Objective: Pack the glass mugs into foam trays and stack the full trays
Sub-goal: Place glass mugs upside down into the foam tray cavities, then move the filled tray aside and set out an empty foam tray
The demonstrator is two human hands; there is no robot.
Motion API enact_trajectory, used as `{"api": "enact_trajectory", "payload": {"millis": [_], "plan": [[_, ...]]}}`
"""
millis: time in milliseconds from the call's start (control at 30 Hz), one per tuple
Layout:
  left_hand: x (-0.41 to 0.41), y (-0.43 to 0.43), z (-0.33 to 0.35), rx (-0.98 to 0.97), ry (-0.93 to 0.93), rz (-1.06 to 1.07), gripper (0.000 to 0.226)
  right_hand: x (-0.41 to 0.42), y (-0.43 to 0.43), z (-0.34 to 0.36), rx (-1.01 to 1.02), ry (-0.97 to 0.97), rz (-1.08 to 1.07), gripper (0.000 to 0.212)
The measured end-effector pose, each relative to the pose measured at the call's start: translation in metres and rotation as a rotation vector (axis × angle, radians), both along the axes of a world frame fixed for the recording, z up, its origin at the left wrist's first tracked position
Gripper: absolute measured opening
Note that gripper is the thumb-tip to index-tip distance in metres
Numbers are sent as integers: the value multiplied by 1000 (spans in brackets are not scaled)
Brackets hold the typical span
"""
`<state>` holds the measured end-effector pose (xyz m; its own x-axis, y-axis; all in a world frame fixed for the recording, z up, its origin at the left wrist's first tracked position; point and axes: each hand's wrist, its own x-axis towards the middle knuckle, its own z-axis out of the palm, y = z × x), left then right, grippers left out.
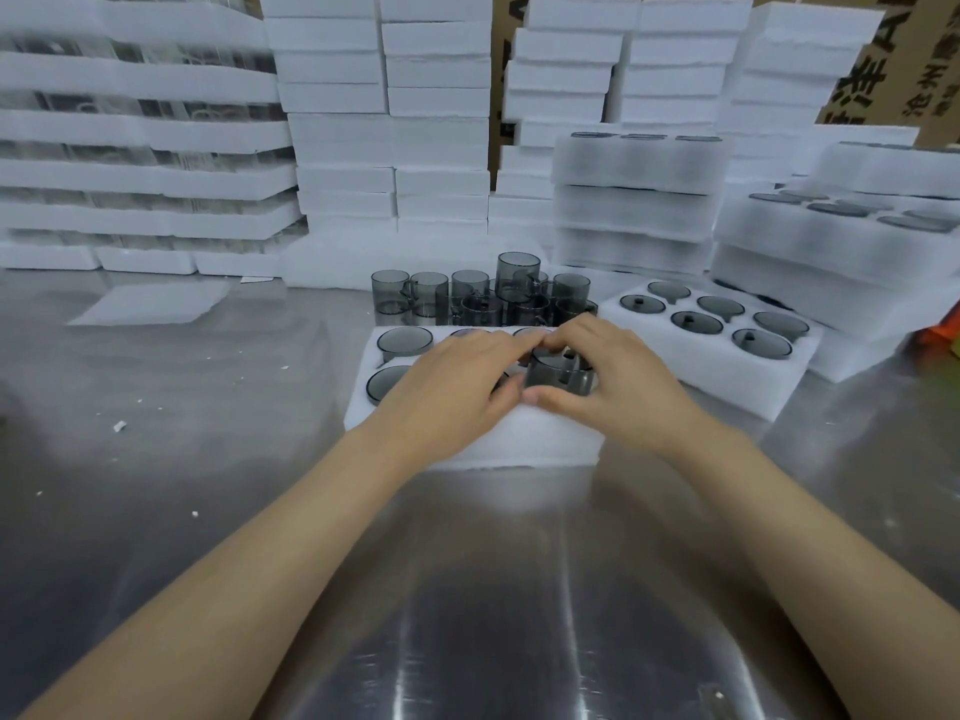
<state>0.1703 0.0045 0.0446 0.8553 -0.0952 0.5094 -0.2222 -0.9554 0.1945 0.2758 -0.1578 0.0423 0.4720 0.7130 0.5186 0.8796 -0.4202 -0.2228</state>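
I have my left hand point(457, 387) and right hand point(623, 376) curled round the smoky grey glass mug point(558, 379), which stands proud at the near-right pocket of the white foam tray point(467, 444); I judge it rigid, slick and breakable, best gripped by its wall.

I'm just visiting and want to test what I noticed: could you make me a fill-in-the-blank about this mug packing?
The left hand and right hand grip a mug made of grey ____.
The tray on the right holds ____ mugs.
The loose mugs stand directly ____ the near tray.
Missing: glass, six, behind.
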Motion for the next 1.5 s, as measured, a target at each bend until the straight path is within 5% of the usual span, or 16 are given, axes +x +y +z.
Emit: {"api": "enact_trajectory", "payload": {"millis": [167, 333, 533, 667, 800, 933, 1133, 1367, 1500], "plan": [[-1, -1, 1, -34, -23, -13, 44, -6, -5, 3, -36, 110, 51, 58], [2, 2, -3, -4, -5, -28, 25, -13, -8, 4, -431, 157, 0, 93], [1, 4, -1, -46, 21, -49, 29, -12, -6, 5, -504, 138, -18, 105], [0, 5, -2, -111, 37, -35, 31, -14, -7, -2, -343, 108, 6, 96], [0, 12, 1, -120, -88, 86, 29, -14, -10, -1, -192, 62, 114, 62], [-5, 39, 19, -512, -419, 207, 32, -5, -14, -3, -365, -68, 131, 63], [-10, 98, 2, -931, -665, 427, 36, 3, -20, 10, -49, -134, 63, 53], [10, 122, -45, -954, -310, 609, 34, 42, -60, 23, 384, -275, -310, 43], [17, 119, -49, -758, -209, 569, 34, 71, -88, 14, 462, -199, -592, 49]]}}
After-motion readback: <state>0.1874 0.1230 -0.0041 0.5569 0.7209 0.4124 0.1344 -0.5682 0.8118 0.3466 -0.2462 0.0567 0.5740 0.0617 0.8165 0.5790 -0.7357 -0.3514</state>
